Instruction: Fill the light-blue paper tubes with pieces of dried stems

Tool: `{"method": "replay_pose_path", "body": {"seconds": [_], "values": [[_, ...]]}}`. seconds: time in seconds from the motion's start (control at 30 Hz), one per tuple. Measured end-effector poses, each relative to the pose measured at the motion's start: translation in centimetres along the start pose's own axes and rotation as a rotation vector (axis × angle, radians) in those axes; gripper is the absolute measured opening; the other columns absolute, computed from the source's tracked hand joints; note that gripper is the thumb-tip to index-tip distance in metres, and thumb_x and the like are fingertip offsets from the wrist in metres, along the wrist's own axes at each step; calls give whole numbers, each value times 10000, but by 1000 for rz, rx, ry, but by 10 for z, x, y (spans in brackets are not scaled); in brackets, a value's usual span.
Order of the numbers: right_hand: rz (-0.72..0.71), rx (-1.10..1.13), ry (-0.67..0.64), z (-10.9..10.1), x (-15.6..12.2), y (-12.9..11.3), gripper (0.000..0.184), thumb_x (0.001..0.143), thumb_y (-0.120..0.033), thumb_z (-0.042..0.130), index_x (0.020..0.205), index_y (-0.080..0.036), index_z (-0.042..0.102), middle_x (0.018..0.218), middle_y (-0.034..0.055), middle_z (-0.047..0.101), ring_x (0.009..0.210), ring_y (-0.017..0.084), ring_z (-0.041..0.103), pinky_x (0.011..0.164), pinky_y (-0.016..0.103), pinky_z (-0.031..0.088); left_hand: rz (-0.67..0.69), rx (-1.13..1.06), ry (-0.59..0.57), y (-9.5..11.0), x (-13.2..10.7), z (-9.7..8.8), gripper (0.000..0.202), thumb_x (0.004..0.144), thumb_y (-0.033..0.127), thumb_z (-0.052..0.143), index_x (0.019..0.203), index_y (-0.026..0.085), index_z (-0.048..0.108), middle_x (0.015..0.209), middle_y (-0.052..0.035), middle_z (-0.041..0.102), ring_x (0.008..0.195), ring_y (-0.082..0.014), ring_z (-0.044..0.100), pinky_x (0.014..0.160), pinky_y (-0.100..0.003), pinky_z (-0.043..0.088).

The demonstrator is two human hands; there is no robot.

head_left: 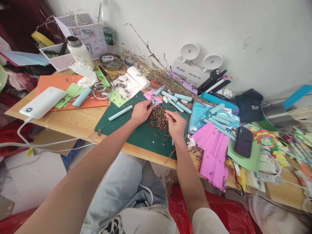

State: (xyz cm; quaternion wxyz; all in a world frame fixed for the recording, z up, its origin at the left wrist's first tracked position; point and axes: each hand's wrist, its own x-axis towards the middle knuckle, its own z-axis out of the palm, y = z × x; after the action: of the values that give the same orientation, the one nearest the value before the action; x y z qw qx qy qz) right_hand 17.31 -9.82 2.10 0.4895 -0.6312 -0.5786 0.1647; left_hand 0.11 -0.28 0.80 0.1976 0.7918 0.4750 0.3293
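Observed from beside the table (60,121): the left hand (142,112) is clamped on a pale blue tube (154,102), its open end showing at the fingertips, just beside the heap of dried plant bits (158,119) on the green mat (142,137). The right hand (175,124) stands at the heap's right edge, thumb and fingertips together; whether a pinch of bits sits between them, I cannot tell. In my judgement, sound handling calls for a light left grip, lest the tube be crushed, with its mouth near the heap so strays drop back. Small, stem-free pinches are advised
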Motion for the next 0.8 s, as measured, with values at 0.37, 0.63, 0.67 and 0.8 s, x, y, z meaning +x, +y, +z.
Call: {"method": "replay_pose_path", "body": {"seconds": [0.37,0.63,0.67,0.8], "values": [[-13,-69,24,1,2,-4,150,838,-323,654,830,-207,750,808,38,731,706,177,655,649,295,529,-2,2,3,-1,0,0,241,948,405,534,825,210,607,791,-38,659,737,-191,580,661,-284,372],[-132,-108,-91,-3,3,-4,270,911,-220,515,975,-249,775,935,35,718,827,175,659,762,309,520,3,5,-2,-1,1,0,249,951,397,523,803,209,593,779,-35,656,732,-187,575,659,-280,366],[-131,-103,-100,-3,3,-3,289,910,-202,502,1000,-251,772,951,33,725,839,175,667,774,311,522,4,5,0,-1,1,0,250,950,398,524,802,209,591,777,-34,654,727,-186,572,656,-280,363],[-94,-97,-64,-1,3,-1,229,908,-225,553,1002,-228,761,960,38,756,864,193,691,829,329,528,11,5,8,-1,1,0,242,947,393,536,802,207,589,776,-30,652,724,-183,568,649,-280,353]]}}
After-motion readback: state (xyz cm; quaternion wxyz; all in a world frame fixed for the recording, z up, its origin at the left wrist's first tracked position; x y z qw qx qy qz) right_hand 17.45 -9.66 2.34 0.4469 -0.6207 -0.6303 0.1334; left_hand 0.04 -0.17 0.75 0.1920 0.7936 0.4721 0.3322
